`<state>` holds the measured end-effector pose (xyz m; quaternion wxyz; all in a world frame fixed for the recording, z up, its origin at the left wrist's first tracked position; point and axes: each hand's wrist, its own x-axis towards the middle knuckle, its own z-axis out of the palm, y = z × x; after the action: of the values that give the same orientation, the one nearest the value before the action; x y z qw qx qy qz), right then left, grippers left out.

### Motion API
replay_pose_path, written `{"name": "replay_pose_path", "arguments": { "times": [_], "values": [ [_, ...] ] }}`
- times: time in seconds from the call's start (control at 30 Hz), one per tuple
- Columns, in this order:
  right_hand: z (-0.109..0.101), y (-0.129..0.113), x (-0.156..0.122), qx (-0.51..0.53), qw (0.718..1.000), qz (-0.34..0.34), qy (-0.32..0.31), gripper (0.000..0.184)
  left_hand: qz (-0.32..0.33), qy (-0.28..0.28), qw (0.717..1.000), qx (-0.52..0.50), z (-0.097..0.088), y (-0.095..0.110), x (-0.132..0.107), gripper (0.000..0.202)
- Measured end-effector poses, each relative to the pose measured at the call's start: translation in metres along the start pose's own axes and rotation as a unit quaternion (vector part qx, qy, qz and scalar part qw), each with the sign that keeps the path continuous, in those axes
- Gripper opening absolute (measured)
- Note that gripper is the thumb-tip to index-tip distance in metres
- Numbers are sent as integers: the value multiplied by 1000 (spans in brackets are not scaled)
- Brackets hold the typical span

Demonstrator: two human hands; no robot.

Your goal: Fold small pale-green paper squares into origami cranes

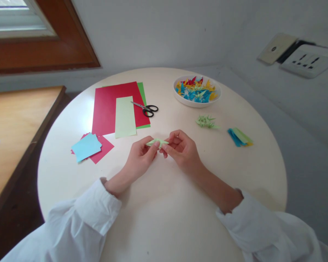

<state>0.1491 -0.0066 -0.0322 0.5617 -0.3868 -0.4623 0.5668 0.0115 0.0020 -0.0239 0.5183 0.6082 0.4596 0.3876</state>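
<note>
A small folded piece of pale green paper point(159, 142), pointed at both ends, is held above the middle of the white round table point(164, 211). My left hand point(142, 154) pinches its left part between thumb and fingers. From the other side my right hand point(184, 151) grips it, thumb close to the left thumb. The fingers cover part of the folds. Beyond the right hand lies a little heap of pale green folded paper pieces point(206, 122). Farther right is a stack of folded blue, green and yellow papers point(239, 137).
A white oval dish point(196, 104) of colourful folded paper cranes stands at the back right. Black-handled scissors point(147, 109) rest partly on a red sheet point(106, 109) and a pale green strip point(125, 118). Blue squares point(86, 147) lie over red ones point(102, 149) at left.
</note>
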Motion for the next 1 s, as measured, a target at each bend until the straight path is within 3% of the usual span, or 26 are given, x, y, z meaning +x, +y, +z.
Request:
{"name": "replay_pose_path", "arguments": {
  "times": [0.13, 0.33, 0.67, 1.0],
  "values": [
    [-1, -2, -1, 32, 997, 47, -49, 37, -11, -22, 999, -29, 1, -2, -1, 33],
    [-2, -2, -2, -69, 989, 74, -107, 44, -31, -69, 993, -90, 2, -3, -2, 35],
    [0, -1, -4, 1, 990, 93, -104, 45, -77, -133, 953, -261, 0, 3, -2, 31],
    [2, -3, -5, 66, 987, 126, -77, 38, -106, -127, 944, -284, 1, 1, 1, 36]
  ]
}}
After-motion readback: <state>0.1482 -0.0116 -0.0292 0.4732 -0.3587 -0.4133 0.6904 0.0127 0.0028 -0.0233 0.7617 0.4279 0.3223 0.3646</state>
